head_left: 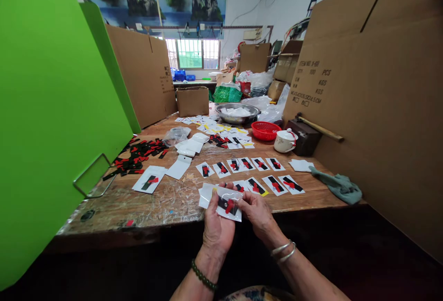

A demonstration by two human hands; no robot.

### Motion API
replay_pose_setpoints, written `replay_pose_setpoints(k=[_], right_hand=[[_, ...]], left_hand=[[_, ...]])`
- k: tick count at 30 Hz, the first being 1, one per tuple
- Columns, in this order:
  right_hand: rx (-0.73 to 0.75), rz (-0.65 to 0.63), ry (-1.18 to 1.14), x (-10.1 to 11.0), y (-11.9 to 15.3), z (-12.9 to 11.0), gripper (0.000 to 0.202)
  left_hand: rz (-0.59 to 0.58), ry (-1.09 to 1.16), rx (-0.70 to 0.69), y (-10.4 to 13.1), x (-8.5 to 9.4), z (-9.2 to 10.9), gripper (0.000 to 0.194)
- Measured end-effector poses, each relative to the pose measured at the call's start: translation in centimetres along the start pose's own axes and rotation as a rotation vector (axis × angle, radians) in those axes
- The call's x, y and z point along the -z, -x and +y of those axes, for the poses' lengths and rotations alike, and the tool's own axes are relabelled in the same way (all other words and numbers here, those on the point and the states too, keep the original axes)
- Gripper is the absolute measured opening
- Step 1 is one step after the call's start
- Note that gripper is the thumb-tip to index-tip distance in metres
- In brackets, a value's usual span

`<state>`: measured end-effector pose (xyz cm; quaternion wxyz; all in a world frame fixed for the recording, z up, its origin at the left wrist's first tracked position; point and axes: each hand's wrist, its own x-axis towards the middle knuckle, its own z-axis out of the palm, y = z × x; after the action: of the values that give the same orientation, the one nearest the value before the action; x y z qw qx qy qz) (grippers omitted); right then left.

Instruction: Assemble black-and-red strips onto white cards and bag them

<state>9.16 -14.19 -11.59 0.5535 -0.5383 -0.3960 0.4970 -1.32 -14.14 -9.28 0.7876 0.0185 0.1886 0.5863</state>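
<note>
A clear plastic bag [211,195] with a white card and a black-and-red piece inside lies across my left hand [219,225], whose thumb presses on its top. The fingers of my right hand [258,211] pinch the bag's right edge. Just beyond the hands, white cards [260,164] with black-and-red pieces on them lie in two rows; my hands partly cover the nearer row. To the left sits a stack of bags [149,180] with a black-and-red piece on top. Beside it are white cards or bags [179,167].
Loose black and red pieces [140,156] are heaped at the left by a green panel [51,107]. Farther back stand a metal basin [237,113], a red basket [266,130] and a lidded white cup [285,140]. A grey-green cloth [337,186] hangs near the right edge. Tall cardboard [374,107] walls the right side.
</note>
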Motion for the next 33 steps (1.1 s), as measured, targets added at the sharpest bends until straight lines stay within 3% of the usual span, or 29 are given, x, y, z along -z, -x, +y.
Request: replay_pose_setpoints(k=[3,8,11,17,23,29,33], right_hand=[[0.018,0.012,-0.037,-0.1,0.1,-0.3,0.036],[-0.038,-0.173,-0.017,0.6,0.3,-1.6,0.040],[-0.038,-0.173,-0.052,1.1,0.1,-1.9,0.042],[-0.028,-0.081,-0.078,2.1,-0.8,-1.5,0.052],[-0.091,-0.237,-0.006,2.7,-0.5,-2.6,0.042],[-0.165,-0.314,0.080,2.8,-1.0,-3.6,0.044],[-0.197,-0.365,-0.084,3.1,-0.9,-4.5,0.047]], left_hand=[[0.012,-0.023,-0.006,0.0,-0.1,-0.3,0.020],[0.027,-0.034,0.023,0.0,-0.1,-0.3,0.023],[0.003,-0.081,0.020,0.1,0.1,0.1,0.023],[-0.028,-0.437,-0.101,0.1,1.2,1.3,0.031],[0.009,-0.653,-0.072,0.4,1.5,2.2,0.037],[-0.006,-0.710,-0.020,0.5,1.6,2.8,0.039],[0.009,-0.650,-0.133,0.5,1.7,2.8,0.040]])
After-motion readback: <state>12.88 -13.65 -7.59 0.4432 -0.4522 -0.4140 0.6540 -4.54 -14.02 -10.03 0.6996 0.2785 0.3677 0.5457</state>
